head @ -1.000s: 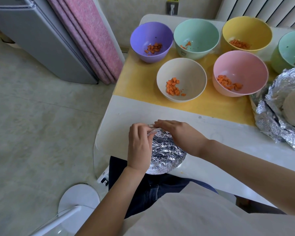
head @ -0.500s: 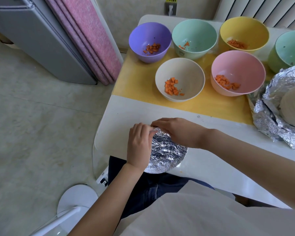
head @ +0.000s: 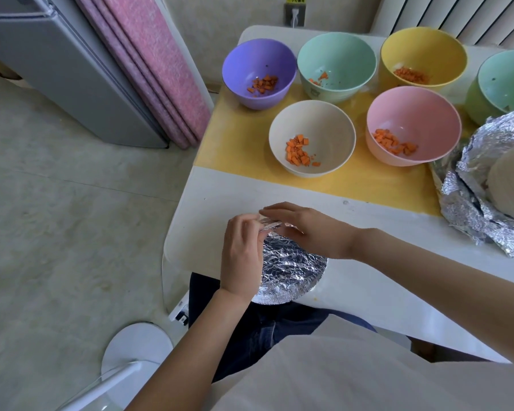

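Left hand (head: 240, 256) pinched foil (head: 291, 268) at the dish's (head: 319, 281) far rim; right hand (head: 309, 231) pressed there, fingers straight. A hard tug might tear foil or tip the dish.

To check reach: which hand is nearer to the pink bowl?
Right. The right hand is on the foil-covered dish, below-left of the pink bowl; the left hand is farther left, at its edge.
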Tool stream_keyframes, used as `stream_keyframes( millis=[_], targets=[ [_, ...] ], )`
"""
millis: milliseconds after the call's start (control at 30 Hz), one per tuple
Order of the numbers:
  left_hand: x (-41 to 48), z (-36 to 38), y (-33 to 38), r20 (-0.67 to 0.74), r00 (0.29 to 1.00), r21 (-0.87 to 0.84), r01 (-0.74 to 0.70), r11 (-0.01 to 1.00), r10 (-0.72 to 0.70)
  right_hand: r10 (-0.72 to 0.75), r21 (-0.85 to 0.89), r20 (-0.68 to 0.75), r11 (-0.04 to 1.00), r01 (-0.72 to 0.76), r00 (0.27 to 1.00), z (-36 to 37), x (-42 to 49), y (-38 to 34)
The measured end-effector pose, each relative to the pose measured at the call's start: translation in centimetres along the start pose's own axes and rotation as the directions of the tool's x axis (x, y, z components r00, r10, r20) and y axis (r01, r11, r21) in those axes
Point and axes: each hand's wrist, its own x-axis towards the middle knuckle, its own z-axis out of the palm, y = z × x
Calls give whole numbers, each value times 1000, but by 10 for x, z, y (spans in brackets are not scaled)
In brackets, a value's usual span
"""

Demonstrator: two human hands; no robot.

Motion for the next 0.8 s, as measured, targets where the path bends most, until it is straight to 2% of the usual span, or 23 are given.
stream_keyframes(
  millis=[133, 333, 500, 600, 800],
  targets=[
    [-4, 0, -9, 14, 998, -66, 56, 996, -55, 69, -24, -148, 997, -73, 987, 6, -12, 3],
    [-2, -1, -8, 10, 1000, -43, 15, 999, -14, 40, -133, -225, 989, -71, 974, 16, -14, 14],
    [-10, -2, 4, 22, 984, -61, 178, 982, -177, 18, -188, -185, 981, -53, 982, 13, -11, 15],
    [-7, -1, 8, 51, 958, -93, 287, 954, -283, -6, -163, -164, 986, -21, 986, 12, -6, 12],
    [-4, 1, 6, 84, 930, -93, 366, 926, -359, -40, -244, -122, 970, 9, 992, 11, 10, 13]
  ],
)
